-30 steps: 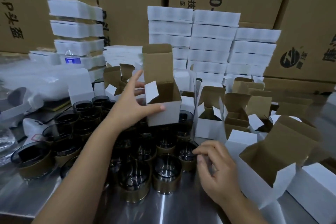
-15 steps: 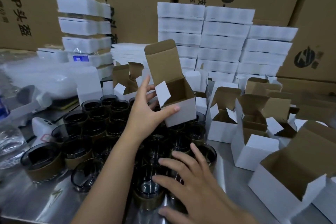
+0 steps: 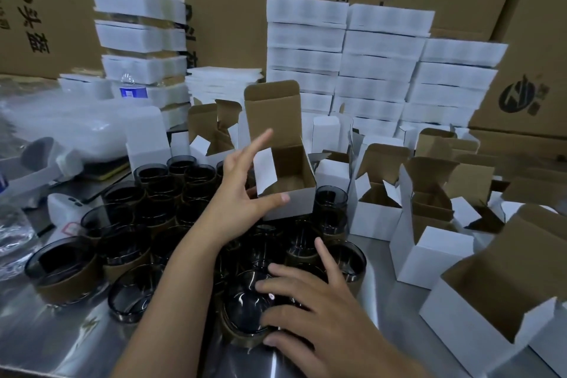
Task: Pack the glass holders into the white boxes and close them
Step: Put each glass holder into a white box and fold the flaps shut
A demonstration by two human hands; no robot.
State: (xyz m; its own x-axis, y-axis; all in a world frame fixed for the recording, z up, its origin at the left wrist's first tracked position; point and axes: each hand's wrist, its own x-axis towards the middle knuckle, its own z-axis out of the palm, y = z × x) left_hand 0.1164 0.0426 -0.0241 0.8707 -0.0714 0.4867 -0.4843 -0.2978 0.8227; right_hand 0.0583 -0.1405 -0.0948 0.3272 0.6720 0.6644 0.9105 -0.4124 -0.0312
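Presently we list, from bulk to trifle.

- Item: brown cartons (image 3: 239, 15), walling the far side from ten round to two o'clock.
- Item: steel table (image 3: 61, 344), bearing all else.
- Item: stacked white packs (image 3: 380, 49), twelve to one o'clock, before the cartons.
- Item: open white boxes (image 3: 435, 255), lids up, crowded from one to four o'clock.
- Item: glass holders (image 3: 159, 193), dark glass with brown bands, standing rim to rim from nine o'clock to centre.
- Item: held box (image 3: 297, 205), at centre, raised above the holders, mouth tilted toward us, lid upright, side flap loose.
- Item: left hand (image 3: 239, 202), clamped on that box, thumb on its front wall, fingers behind, forefinger lifted free.
- Item: right hand (image 3: 316, 313), six o'clock, fingers spread and curled over the rim of the nearest holder (image 3: 242, 313), thumb on its band.

Hazards, as we judge them:
- The holders touch, so drawing one out may knock its neighbours.
- A rim grasp on smooth glass may slip.
- The loose flap may fold inward and block the mouth.
- The one-handed pinch may let the box twist.
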